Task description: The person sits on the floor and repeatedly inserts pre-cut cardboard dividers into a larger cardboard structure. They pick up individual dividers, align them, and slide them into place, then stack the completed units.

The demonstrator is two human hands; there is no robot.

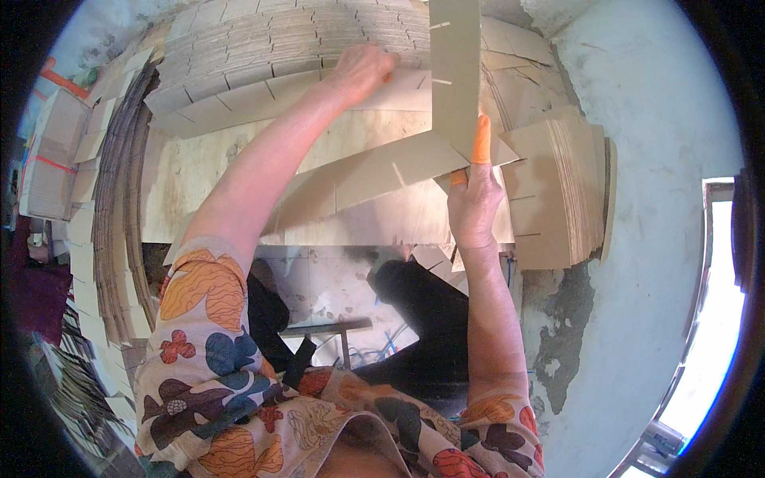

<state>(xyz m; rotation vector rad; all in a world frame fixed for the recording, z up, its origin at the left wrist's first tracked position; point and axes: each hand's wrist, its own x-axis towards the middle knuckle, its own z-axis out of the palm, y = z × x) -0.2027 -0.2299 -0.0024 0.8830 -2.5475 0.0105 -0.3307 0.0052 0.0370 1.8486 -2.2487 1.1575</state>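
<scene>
**Two slotted cards meeting at my fingers**

My right hand (474, 203) pinches two slotted cardboard strips where they cross. One upright strip (456, 72) stands tall and goes up past the top of the picture. The other long strip (374, 171) lies slanted and runs off to the left. An orange finger cover (481, 142) sits on my pointing finger, pressed flat on the card. My fingers are closed tight on the strips.

My left hand (362, 72) reaches far out to the big stack of strips (271, 48) at the back. My fingers curl down onto the top piece, but I cannot tell if they grip it or only touch it.

What could go wrong, I think: the tall strip could tip over or bend, because I hold it only at the bottom. The two strips could slide apart if my pinch gets loose. My far hand could also push the stack and make it slip.

The wooden board (199, 171) is pale and a bit scratched. More card piles (558, 191) stand on the right, and dark bundles (115, 223) lean on the left. The wall (645, 103) is rough and grey-white. Bright light comes from a window (709, 319) on the right. My flowery sleeves (207, 319) are near me.
</scene>
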